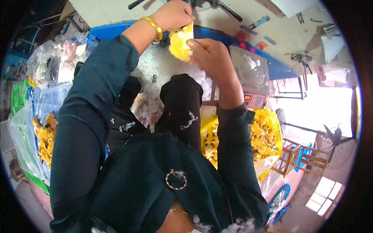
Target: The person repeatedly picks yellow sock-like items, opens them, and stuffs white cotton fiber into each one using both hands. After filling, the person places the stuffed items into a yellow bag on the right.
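Note:
Between my hands hangs a small yellow plush piece (pixel 180 43) with white spots and dark marks. My left hand (pixel 173 15), with a gold bangle (pixel 152 26) at the wrist, is closed on its upper end, the fingertips partly hidden. Lower down, my right hand (pixel 211 54) pinches the right edge between thumb and fingers. Just beyond the left hand, at the top edge of the picture, is a dark metal fixture with black arms (pixel 230 12), cut off by the frame.
A pale table (pixel 112 13) with a blue edge lies ahead. On the right are a scale (pixel 254 99) and a yellow bag (pixel 276 132) of yellow plush pieces. More plush pieces (pixel 46 136) fill clear bags at left. White fluff (pixel 149 103) covers the floor; a standing fan (pixel 335 143) is far right.

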Demonstrator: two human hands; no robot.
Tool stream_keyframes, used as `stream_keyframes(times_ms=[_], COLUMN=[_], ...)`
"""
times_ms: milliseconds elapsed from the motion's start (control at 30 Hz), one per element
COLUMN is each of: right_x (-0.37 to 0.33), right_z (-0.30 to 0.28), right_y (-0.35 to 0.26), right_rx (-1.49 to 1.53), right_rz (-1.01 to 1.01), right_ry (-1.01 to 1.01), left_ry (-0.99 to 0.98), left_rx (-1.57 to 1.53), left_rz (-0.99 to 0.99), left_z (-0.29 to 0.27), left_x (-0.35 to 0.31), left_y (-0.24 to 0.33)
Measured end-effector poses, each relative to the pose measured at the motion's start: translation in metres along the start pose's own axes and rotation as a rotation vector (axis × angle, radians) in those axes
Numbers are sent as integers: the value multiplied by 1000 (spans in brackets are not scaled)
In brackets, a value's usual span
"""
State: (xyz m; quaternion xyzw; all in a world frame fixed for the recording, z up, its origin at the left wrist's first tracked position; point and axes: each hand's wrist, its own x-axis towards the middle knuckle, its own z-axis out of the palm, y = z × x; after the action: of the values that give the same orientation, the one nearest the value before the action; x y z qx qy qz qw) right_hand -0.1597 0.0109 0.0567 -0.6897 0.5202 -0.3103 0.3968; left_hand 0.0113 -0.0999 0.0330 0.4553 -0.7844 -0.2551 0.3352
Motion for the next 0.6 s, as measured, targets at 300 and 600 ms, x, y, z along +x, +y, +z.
stream_keyframes(times_ms=[300,600], right_x=[2,-13], right_z=[25,20], right_y=[18,35], right_rx=[-202,-88], right_rz=[-37,-114], right_ry=[356,268], left_ry=[-38,72], left_rx=[79,39], left_rz=[64,71], left_z=[7,20], left_x=[-38,-76], left_y=[27,45])
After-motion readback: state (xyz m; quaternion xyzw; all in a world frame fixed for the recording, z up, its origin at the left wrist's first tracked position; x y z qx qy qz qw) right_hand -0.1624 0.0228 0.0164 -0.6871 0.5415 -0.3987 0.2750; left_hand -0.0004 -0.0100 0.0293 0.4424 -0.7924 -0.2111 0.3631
